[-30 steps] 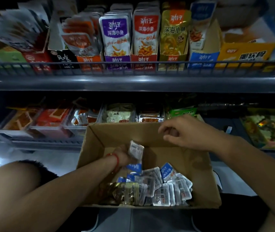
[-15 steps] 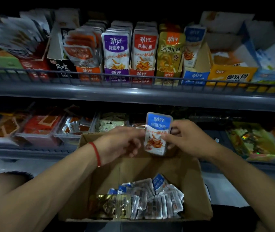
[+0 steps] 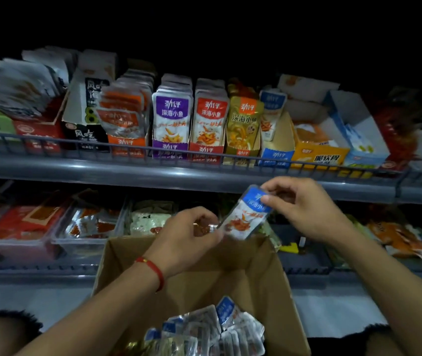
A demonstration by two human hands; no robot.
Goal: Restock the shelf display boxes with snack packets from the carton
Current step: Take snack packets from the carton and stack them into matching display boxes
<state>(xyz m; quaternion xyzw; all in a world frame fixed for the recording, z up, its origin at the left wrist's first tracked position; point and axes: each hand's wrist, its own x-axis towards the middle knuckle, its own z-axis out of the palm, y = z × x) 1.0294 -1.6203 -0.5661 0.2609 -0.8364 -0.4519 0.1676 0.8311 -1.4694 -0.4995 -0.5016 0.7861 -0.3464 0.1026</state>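
Observation:
A blue-topped snack packet [image 3: 247, 215] is held tilted above the open brown carton [image 3: 263, 281]. My right hand [image 3: 305, 209] pinches its top edge. My left hand [image 3: 189, 237] sits at its lower left corner, fingers curled, touching or just beside it. Several more blue and silver packets [image 3: 212, 327] lie in the bottom of the carton. On the upper shelf stands a blue display box [image 3: 276, 154] with only one or two packets [image 3: 271, 111] in it, next to fuller purple [image 3: 170, 116], red [image 3: 211, 116] and gold [image 3: 244, 122] rows.
A wire rail [image 3: 204, 156] runs along the upper shelf's front edge. A yellow box [image 3: 319, 152] and a light blue box [image 3: 359, 132] stand right of the blue one. The lower shelf holds clear trays [image 3: 86, 227] of red and green snacks behind the carton.
My left hand lifted a packet out of the carton, both hands met on it, and it has now risen rightward toward the upper shelf, tilted. The view has swung upward.

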